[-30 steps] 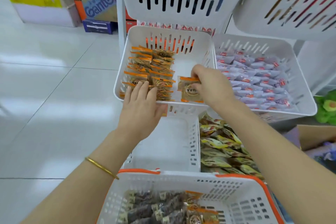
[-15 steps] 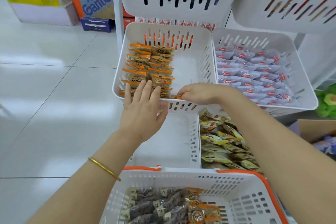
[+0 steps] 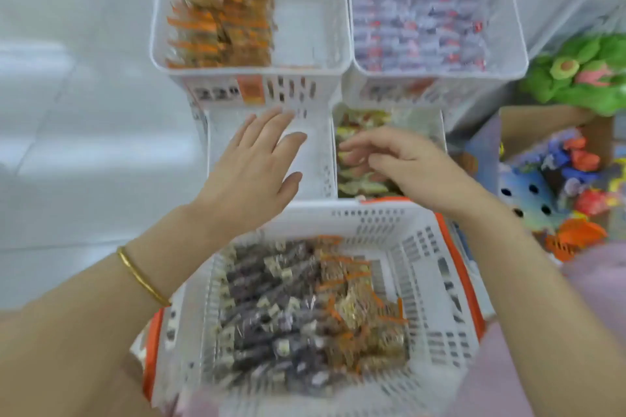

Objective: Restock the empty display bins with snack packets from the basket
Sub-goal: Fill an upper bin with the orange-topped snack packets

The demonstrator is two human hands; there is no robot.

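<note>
Roughly midway, I judge: the bin at 11 o'clock has orange packets in its left half only, and the lower bin beneath it shows none, while the basket at 6 o'clock carries many dark and orange snack packets. Left hand hovers flat and spread over that bare bin, grasping nothing; right hand, at 1 o'clock from the basket, hangs loosely curled above yellow-green packets, seemingly holding nothing

Basket, nearest the viewer, holds packets. Behind it stand lower left bin and lower right bin, side by side. Above and behind them are upper left bin and upper right bin.
</note>
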